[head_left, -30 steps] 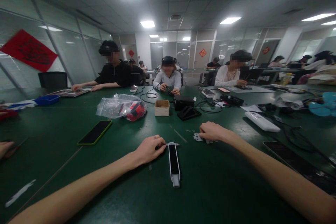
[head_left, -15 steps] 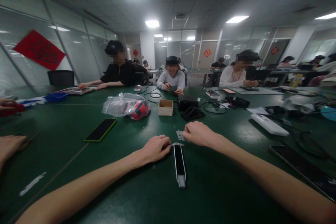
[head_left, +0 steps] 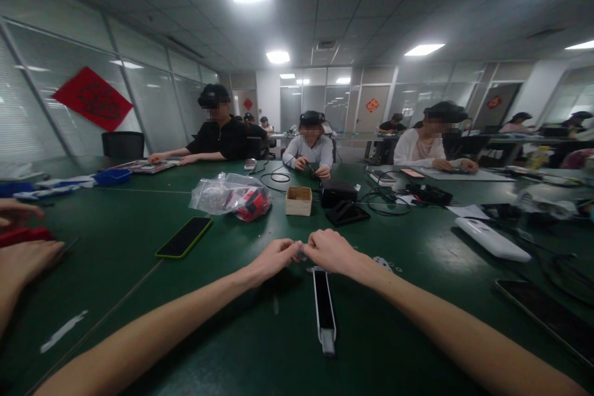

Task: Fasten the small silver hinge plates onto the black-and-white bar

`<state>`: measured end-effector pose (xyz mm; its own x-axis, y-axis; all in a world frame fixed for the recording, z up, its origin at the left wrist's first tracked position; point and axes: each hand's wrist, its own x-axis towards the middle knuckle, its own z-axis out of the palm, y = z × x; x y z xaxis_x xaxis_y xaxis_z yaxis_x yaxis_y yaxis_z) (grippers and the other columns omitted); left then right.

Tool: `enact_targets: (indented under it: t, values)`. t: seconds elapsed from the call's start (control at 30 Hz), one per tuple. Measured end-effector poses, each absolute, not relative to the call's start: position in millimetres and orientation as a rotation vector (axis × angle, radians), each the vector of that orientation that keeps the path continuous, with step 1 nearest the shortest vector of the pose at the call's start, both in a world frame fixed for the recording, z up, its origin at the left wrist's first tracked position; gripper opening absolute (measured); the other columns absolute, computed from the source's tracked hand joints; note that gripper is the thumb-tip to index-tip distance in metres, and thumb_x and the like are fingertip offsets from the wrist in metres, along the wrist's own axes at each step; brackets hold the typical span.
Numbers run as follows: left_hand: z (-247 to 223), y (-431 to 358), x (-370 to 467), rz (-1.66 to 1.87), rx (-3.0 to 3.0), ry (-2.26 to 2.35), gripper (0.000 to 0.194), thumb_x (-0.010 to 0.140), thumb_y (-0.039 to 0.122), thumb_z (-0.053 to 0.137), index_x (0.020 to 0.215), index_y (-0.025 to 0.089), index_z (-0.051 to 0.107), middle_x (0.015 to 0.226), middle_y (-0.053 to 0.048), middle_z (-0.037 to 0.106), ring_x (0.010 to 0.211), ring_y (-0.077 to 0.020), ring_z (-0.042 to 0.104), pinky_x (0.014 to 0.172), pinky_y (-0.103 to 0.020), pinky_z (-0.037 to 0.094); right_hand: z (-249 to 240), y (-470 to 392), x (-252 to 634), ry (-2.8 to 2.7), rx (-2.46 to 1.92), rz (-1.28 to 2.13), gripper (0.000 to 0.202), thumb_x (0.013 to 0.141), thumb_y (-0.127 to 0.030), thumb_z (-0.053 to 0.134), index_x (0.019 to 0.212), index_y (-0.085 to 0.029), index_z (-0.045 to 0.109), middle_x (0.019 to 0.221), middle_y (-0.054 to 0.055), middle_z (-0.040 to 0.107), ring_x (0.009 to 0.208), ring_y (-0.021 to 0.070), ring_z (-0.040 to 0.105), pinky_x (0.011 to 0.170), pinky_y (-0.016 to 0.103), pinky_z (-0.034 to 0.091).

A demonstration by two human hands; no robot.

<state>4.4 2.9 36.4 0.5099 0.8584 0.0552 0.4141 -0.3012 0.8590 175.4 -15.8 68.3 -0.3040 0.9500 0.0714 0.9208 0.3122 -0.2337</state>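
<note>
My left hand (head_left: 275, 258) and my right hand (head_left: 331, 252) meet above the table, fingertips pinched on a small, pale grey piece (head_left: 301, 252) between them. Fingers cover most of it, so its kind is unclear. Just below my right hand lies a long, narrow white frame (head_left: 318, 315) with a black strip inside and a grey end piece (head_left: 328, 343) toward me. Several small, light flat pieces (head_left: 383, 263) rest beyond my right forearm, partly hidden by it.
A green-edged phone (head_left: 184, 237) lies left. Farther back are a plastic bag with red parts (head_left: 232, 195), a small open box (head_left: 298, 202) and a black stand (head_left: 347, 213). A white device (head_left: 492, 239) and dark phone (head_left: 542, 315) lie right. Another person's hand (head_left: 34, 260) is at left.
My right hand has lifted from the table beside a flat holed piece and come to my left hand. Both now pinch a small piece together. The view has tilted up slightly.
</note>
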Motion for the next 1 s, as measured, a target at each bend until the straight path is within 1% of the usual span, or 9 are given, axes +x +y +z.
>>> enact_targets:
  t: [0.07,0.13,0.27,0.33,0.4,0.53,0.63,0.8,1.0]
  values:
    - [33.9,5.2,5.7,0.684,1.782,1.058,0.035,0.085,0.046,0.048,0.077,0.013,0.055,0.06,0.004,0.047,0.053,-0.0094,0.041,0.049,-0.02,0.03,65.1,-17.4,173.5,-2.37,-1.634,0.244,0.035,0.089,-0.033,0.039,0.072,-0.017,0.065,0.073,0.01,0.067,0.068,0.0193,0.061,0.054,0.026,0.035]
    - [33.2,7.7,5.1,0.68,1.712,1.066,0.028,0.081,0.04,0.054,0.078,0.012,0.055,0.059,0.005,0.046,0.052,-0.0089,0.041,0.047,-0.02,0.029,62.8,-20.0,175.4,-2.366,-1.556,0.273,0.035,0.09,-0.035,0.039,0.076,-0.017,0.065,0.074,0.009,0.067,0.068,0.0179,0.06,0.055,0.026,0.036]
    - [38.9,11.0,-1.0,0.648,1.75,1.089,0.024,0.078,0.033,0.058,0.087,0.011,0.059,0.069,0.0,0.058,0.059,-0.0111,0.05,0.051,-0.02,0.034,57.0,-30.0,194.5,-2.284,-1.502,0.264,0.033,0.091,-0.039,0.041,0.086,-0.016,0.063,0.084,0.007,0.064,0.074,0.017,0.058,0.063,0.027,0.041]
    - [42.9,10.9,-4.6,0.607,1.832,1.149,0.025,0.077,0.031,0.059,0.093,0.011,0.059,0.072,-0.002,0.061,0.062,-0.0129,0.053,0.053,-0.021,0.036,51.0,-38.2,208.9,-2.231,-1.503,0.238,0.03,0.092,-0.037,0.04,0.09,-0.016,0.062,0.088,0.007,0.063,0.077,0.0172,0.057,0.068,0.029,0.043]
    - [45.6,10.0,-6.9,0.54,1.912,1.156,0.029,0.078,0.032,0.06,0.1,0.013,0.057,0.071,-0.001,0.062,0.061,-0.0139,0.055,0.053,-0.022,0.037,42.5,-47.4,222.3,-2.211,-1.515,0.225,0.027,0.092,-0.033,0.04,0.093,-0.016,0.061,0.091,0.007,0.061,0.081,0.018,0.057,0.072,0.03,0.045]
    - [44.5,8.8,-7.3,0.43,2.013,1.128,0.024,0.079,0.031,0.059,0.096,0.015,0.057,0.071,-0.001,0.064,0.063,-0.015,0.058,0.055,-0.022,0.04,24.0,-61.1,237.3,-2.228,-1.521,0.219,0.025,0.092,-0.027,0.039,0.099,-0.015,0.059,0.096,0.009,0.06,0.085,0.0192,0.056,0.077,0.033,0.046]
    - [40.2,10.2,-6.4,0.416,2.075,1.103,0.023,0.08,0.033,0.057,0.092,0.014,0.058,0.073,-0.003,0.065,0.065,-0.0156,0.06,0.056,-0.023,0.041,15.2,-63.4,238.2,-2.248,-1.508,0.207,0.025,0.092,-0.025,0.039,0.102,-0.014,0.059,0.097,0.009,0.059,0.087,0.0197,0.056,0.079,0.035,0.046]
    - [34.8,12.6,-5.4,0.392,2.183,1.106,0.021,0.081,0.034,0.055,0.087,0.014,0.062,0.072,-0.003,0.067,0.065,-0.0158,0.06,0.057,-0.023,0.042,11.1,-61.0,235.5,-2.258,-1.5,0.238,0.024,0.092,-0.026,0.04,0.099,-0.015,0.06,0.096,0.008,0.06,0.086,0.0191,0.056,0.077,0.033,0.046]
    - [31.3,10.8,-0.5,0.383,2.228,1.104,0.019,0.081,0.032,0.055,0.086,0.016,0.063,0.07,-0.001,0.067,0.064,-0.0154,0.06,0.058,-0.022,0.042,12.6,-62.6,235.4,-2.28,-1.439,0.213,0.023,0.09,-0.023,0.04,0.095,-0.015,0.061,0.094,0.008,0.06,0.084,0.0185,0.056,0.076,0.034,0.046]
